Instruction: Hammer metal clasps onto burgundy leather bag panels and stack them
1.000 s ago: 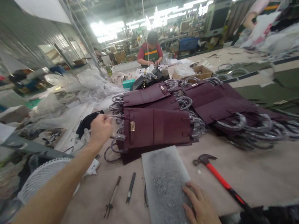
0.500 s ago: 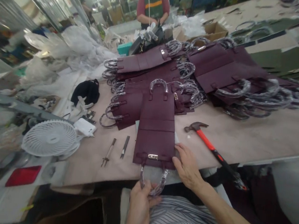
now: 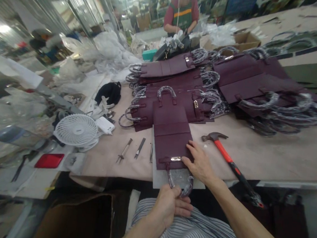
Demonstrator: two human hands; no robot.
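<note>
A flat dark maroon handbag piece (image 3: 171, 129) lies lengthwise in front of me, with a plastic-wrapped handle at each end and a metal clasp (image 3: 176, 159) near its close end. My left hand (image 3: 167, 206) is closed around the near handle (image 3: 187, 188), thumb on top and fingers beneath. Stretched fingers of my right hand (image 3: 199, 162) rest on the piece's right edge beside the clasp. Under the piece, a pale board (image 3: 155, 179) shows along its left and near sides. To the right lies a claw hammer (image 3: 223, 149) with a red and black handle.
Stacks of similar maroon pieces (image 3: 243, 82) cover the table's far side. Left of me are a two-pronged metal tool (image 3: 124, 150), a blade-like tool (image 3: 140, 148), a white fan (image 3: 76, 129) and a black cap-like item (image 3: 109, 93). A co-worker (image 3: 182, 14) stands across the table.
My view has swung left, shifting the scene rightward. The near end of the handbag piece has turned to the right, uncovering more of the board. Both hands stay on the piece.
</note>
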